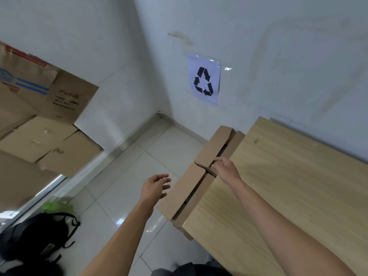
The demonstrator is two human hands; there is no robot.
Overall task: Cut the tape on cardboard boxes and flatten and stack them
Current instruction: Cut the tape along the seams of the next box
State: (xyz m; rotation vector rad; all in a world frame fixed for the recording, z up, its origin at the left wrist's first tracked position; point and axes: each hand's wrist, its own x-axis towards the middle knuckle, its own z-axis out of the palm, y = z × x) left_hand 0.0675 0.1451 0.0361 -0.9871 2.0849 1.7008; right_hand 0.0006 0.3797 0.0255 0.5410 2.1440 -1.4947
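A flattened brown cardboard box (pixel 187 188) stands on edge against the left side of the wooden table (pixel 288 186), its flaps split near the middle. My right hand (pixel 226 168) reaches over the table edge, its relaxed fingertips at the top edge of the cardboard where the flaps meet. To the left of the cardboard my left hand (pixel 155 188) hovers with fingers spread, a short gap away and holding nothing. No cutting tool is in view.
A stack of cardboard boxes (pixel 45 124) leans against the left wall. A recycling sign (pixel 205 80) hangs on the white wall. A black backpack (pixel 37 236) and a green item (pixel 57 206) lie on the tiled floor at lower left.
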